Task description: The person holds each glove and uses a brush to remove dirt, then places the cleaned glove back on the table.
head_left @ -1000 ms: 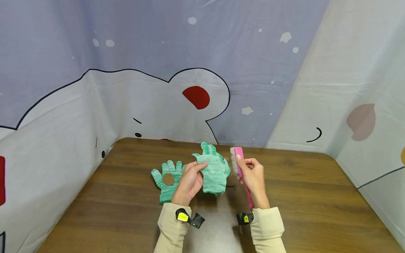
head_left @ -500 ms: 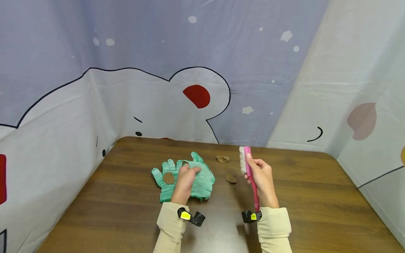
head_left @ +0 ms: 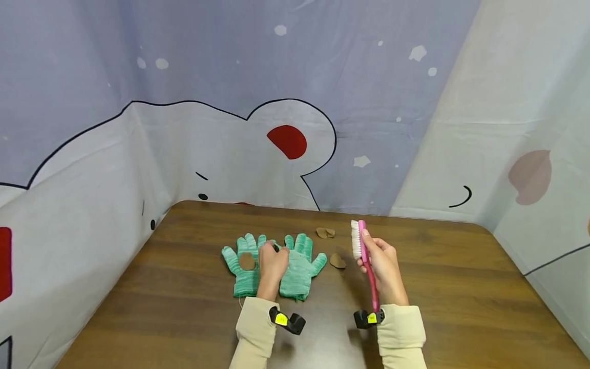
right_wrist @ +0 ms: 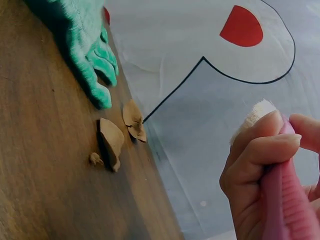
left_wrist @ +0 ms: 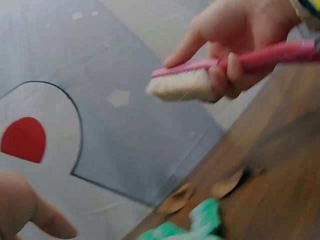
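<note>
My right hand (head_left: 385, 267) grips a pink, white-bristled brush (head_left: 371, 282); the green knit glove (head_left: 296, 274) my left hand (head_left: 273, 265) held now lies flat; that hand's grasp I cannot tell.

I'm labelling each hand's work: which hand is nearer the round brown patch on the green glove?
Left. The left hand is just right of the round brown patch; the right hand, holding the pink brush, is farther off, beyond the other green glove.
</note>
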Demonstrator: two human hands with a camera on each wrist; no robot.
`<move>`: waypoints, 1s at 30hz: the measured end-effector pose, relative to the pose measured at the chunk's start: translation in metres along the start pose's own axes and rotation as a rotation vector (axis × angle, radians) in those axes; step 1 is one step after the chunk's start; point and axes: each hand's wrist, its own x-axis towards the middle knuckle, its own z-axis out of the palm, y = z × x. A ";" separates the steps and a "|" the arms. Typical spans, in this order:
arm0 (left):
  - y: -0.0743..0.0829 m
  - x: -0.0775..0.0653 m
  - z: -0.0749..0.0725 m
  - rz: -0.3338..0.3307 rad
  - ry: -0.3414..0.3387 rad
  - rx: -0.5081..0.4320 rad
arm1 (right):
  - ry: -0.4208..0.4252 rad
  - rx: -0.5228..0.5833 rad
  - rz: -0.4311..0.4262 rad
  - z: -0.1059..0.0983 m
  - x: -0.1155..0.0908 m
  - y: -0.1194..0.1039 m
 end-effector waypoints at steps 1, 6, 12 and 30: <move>0.001 0.000 -0.005 0.002 0.050 0.026 | -0.003 0.005 0.004 0.000 0.000 0.001; -0.003 0.005 -0.033 -0.090 0.247 0.205 | -0.020 0.018 0.005 0.001 0.001 0.002; -0.027 0.014 -0.051 -0.220 0.292 0.415 | -0.041 -0.005 0.008 0.001 0.003 0.001; -0.022 0.022 -0.057 -0.075 0.151 0.164 | -0.069 -0.036 0.011 0.002 0.003 0.003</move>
